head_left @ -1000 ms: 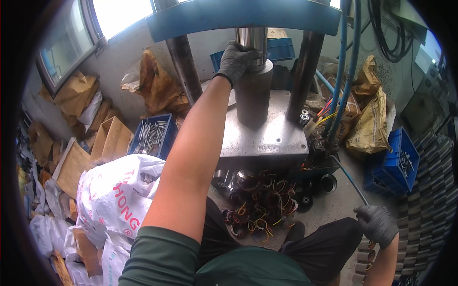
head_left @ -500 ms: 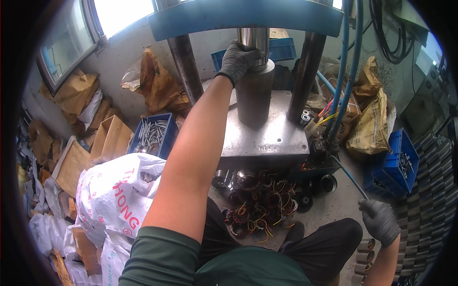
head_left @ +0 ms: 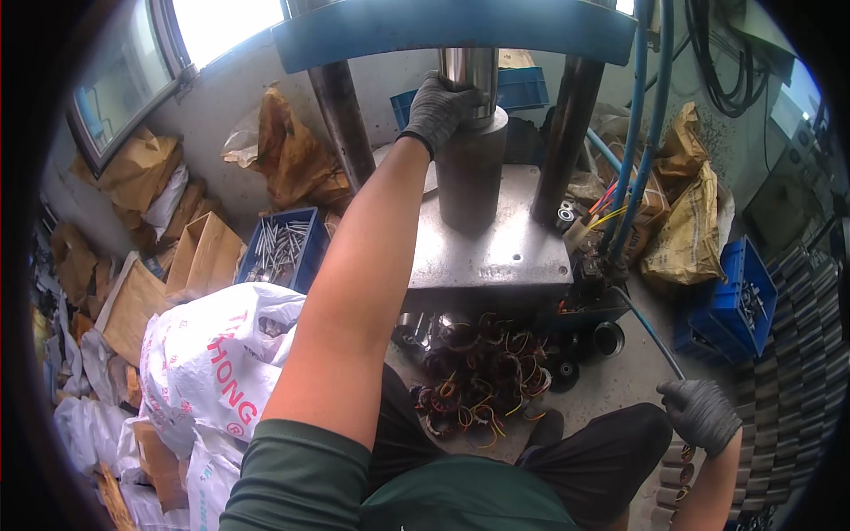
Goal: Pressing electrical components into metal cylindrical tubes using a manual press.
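In a grey glove, my left hand (head_left: 437,113) wraps round the lower part of the shiny steel ram (head_left: 469,71) of a press, its thumb side toward me. Directly beneath, a dull grey metal cylinder (head_left: 469,181) stands upright on the steel press bed (head_left: 482,264). My right hand (head_left: 701,416), gloved too, is closed at the near end of a thin blue lever (head_left: 653,336), low on the right. That lever slopes up and away to the side of the press. The right fingers partly hide the lever's end.
Several wound motor stators (head_left: 482,376) with coloured wires lie under the bed. Blue crates (head_left: 730,301) of metal parts stand right, beside stacked grey cores (head_left: 788,372). A white sack (head_left: 208,354) and a blue bin (head_left: 283,248) of shafts are left. Press columns (head_left: 341,124) flank the ram.
My right hand has shifted slightly left, and the near end of the lever sits a little lower. My left hand keeps its hold on the ram. The whole view has moved very slightly.
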`<state>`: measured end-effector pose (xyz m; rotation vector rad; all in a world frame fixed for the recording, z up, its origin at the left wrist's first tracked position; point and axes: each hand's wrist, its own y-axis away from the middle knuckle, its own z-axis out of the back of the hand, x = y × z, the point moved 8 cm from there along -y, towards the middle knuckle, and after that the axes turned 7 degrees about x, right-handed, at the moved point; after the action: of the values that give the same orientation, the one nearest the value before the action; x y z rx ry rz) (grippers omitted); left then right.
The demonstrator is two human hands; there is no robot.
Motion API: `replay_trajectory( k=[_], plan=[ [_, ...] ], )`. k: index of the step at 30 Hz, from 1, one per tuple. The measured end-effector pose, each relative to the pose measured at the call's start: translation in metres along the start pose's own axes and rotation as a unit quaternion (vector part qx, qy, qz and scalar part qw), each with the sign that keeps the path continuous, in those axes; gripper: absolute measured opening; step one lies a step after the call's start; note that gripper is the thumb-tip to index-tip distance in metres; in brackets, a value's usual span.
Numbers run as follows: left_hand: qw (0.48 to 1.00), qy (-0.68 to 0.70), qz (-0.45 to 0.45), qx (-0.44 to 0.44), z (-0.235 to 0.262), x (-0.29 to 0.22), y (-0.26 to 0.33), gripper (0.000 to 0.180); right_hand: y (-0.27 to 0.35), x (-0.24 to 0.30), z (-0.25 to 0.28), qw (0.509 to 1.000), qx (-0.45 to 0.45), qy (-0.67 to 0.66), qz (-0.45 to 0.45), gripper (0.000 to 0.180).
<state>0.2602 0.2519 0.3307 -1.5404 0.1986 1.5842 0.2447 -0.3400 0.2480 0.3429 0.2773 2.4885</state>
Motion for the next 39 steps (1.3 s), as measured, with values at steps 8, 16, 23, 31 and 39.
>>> replay_trajectory(
  k=[8,16,23,31,39],
  plan=[
    [0.999,0.027,-0.019,0.032,-0.005,-0.002,-0.001,0.065,0.0,0.0,-0.006,0.998,0.042,0.037,-0.001,0.03],
    [0.999,0.008,-0.005,0.031,-0.005,0.005,-0.006,0.064,0.006,0.001,0.014,0.992,-0.124,-0.03,0.015,0.03],
    [1.0,-0.005,0.004,0.029,0.003,0.01,-0.01,0.066,0.002,-0.002,0.021,0.984,-0.166,-0.052,0.02,0.029],
    [0.999,-0.033,0.015,-0.008,0.005,-0.005,0.002,0.065,-0.001,-0.008,0.002,0.998,-0.069,0.006,0.005,0.025],
    [1.0,-0.019,0.003,0.007,0.003,0.0,-0.001,0.064,-0.006,0.0,0.003,1.0,-0.021,0.017,-0.005,0.025]
  ],
)
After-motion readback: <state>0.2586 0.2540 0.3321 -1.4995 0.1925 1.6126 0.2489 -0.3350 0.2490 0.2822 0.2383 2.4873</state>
